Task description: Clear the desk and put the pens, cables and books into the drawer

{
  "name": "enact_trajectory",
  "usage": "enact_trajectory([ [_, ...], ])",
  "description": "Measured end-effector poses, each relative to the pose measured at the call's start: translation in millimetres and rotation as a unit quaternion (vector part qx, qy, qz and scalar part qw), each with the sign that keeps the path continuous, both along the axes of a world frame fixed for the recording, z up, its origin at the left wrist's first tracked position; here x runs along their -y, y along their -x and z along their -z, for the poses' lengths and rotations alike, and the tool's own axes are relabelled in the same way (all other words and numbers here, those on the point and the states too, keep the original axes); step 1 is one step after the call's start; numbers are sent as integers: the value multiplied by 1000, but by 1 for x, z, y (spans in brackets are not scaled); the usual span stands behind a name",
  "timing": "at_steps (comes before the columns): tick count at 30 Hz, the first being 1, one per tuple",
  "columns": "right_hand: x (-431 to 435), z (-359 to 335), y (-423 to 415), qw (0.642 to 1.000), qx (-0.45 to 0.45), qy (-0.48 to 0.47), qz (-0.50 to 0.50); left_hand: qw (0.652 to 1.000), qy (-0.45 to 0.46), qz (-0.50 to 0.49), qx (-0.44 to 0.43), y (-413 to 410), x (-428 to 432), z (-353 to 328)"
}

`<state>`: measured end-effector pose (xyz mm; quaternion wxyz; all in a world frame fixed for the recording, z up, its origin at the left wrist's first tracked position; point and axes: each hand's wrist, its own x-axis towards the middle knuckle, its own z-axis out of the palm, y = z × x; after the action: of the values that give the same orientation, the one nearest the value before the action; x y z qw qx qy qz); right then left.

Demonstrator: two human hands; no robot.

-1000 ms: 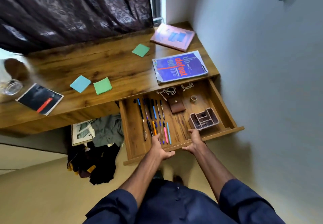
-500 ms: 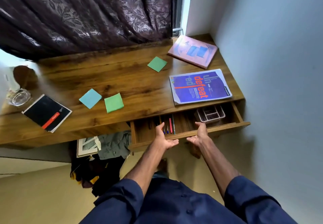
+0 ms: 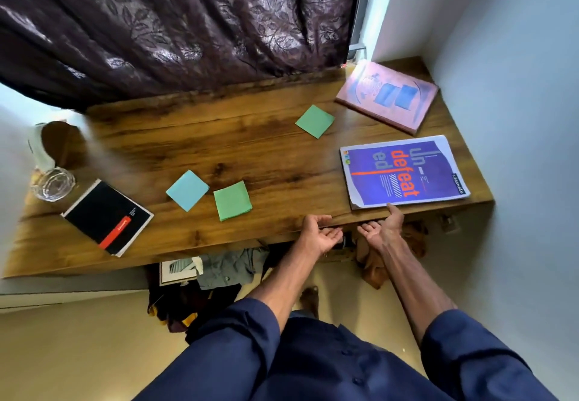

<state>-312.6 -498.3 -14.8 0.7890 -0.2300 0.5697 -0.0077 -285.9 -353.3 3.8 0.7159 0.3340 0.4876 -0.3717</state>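
A person in dark blue sleeves stands at a wooden desk (image 3: 250, 150), both palms turned up at its front edge. The left hand (image 3: 319, 237) and right hand (image 3: 380, 228) are loosely curled and hold nothing; the right thumb touches the edge below the purple book (image 3: 404, 172). The drawer cannot be seen under the top and seems pushed fully in; no pens or cables show on the desk. To finish cleanly, the hands should press evenly on the front so it seats square, then lift clear. Books remain out: the purple book near the front right corner, a pink book (image 3: 388, 96) behind it, a black notebook (image 3: 106, 215) at front left. Sticky notes, blue (image 3: 187, 189) and green (image 3: 232, 200), lie mid-desk. A dark patterned curtain (image 3: 175, 24) hangs behind.
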Motion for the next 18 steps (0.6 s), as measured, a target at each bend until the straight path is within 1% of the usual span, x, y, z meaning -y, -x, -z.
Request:
enact_trajectory([
  [3,0,7,-3,1000,-4,7,8,1000,9,5,-1,5,3,8],
  [8,-4,16,7,1000,15,7,9,1000,19,11,7,8,-5,5],
  [11,-16,14,11,1000,21,18,-2,998,16,44,30,10,-11,3],
  [16,-47,3,22,995,38,45,-81,993,2,84,77,21,-39,-6],
  [18,-62,-2,32,990,46,52,-122,989,-11,96,111,30,-57,-7],
])
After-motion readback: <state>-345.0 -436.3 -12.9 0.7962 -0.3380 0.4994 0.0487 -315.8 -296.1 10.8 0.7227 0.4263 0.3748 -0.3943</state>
